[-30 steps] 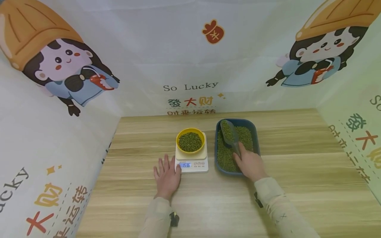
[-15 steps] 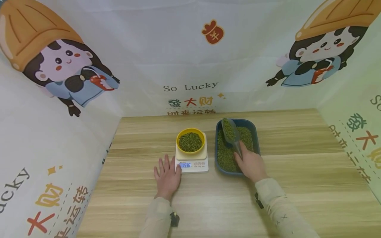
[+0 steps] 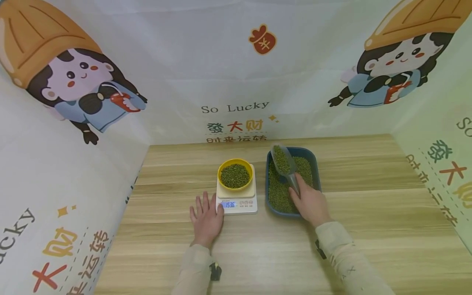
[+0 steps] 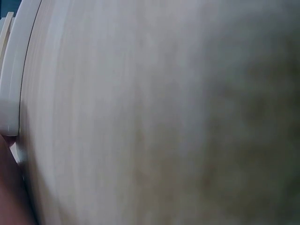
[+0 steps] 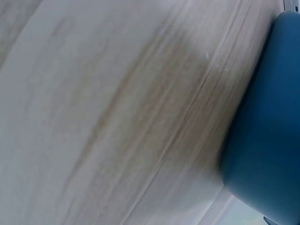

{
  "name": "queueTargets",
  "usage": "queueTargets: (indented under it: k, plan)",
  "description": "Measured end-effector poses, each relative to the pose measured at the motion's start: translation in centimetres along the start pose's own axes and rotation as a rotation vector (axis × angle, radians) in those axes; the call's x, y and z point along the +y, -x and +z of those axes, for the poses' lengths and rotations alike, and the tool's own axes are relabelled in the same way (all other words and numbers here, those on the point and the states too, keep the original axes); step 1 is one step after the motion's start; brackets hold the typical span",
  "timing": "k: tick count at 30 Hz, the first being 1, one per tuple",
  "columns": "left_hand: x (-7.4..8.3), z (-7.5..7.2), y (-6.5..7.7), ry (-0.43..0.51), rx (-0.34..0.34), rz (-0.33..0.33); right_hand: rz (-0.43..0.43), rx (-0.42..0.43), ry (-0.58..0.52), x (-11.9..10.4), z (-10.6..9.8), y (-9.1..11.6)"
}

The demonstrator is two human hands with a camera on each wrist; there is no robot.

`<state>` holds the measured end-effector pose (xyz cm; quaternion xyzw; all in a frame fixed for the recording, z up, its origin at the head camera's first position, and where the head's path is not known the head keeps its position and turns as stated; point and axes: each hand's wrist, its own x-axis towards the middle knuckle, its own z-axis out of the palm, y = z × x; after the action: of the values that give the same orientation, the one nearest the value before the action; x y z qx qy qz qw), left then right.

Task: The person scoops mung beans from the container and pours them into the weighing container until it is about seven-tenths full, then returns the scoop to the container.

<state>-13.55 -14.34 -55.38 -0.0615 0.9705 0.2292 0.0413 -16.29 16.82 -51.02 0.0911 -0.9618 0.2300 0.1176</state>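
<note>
In the head view my right hand [image 3: 311, 205] grips the handle of a grey translucent scoop [image 3: 293, 164] heaped with small green beans. The scoop is over the far left part of a blue tub [image 3: 319, 180], which holds more of these mung beans [image 3: 282, 198]. My left hand [image 3: 207, 221] lies on the table with fingers spread, its thumb at the near left corner of a white kitchen scale [image 3: 248, 210]. On the scale's plate sits a yellow bowl [image 3: 236, 188] of mung beans. The display seems to read 153.6.
The wooden table [image 3: 243, 254] meets a printed white cloth backdrop [image 3: 177, 73] at the back and both sides. The left wrist view shows mostly table and the scale's edge [image 4: 16, 70]. In the right wrist view the tub's outer wall [image 5: 267, 122] fills the right side.
The loaded scoop has risen a little, its tip now reaching over the tub's far left rim. My left hand, the bowl and the reading look the same.
</note>
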Motion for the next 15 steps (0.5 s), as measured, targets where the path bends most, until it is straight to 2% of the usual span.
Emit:
queueTargets:
  k: [9,15]
  plan:
    - [-0.03,-0.05,-0.07,0.004,0.011,0.003,-0.019,0.062,-0.037,0.04,-0.07,0.04]
    - [-0.11,0.06,-0.07,0.001,0.010,0.001,-0.012,0.051,-0.045,-0.14,-0.27,0.15]
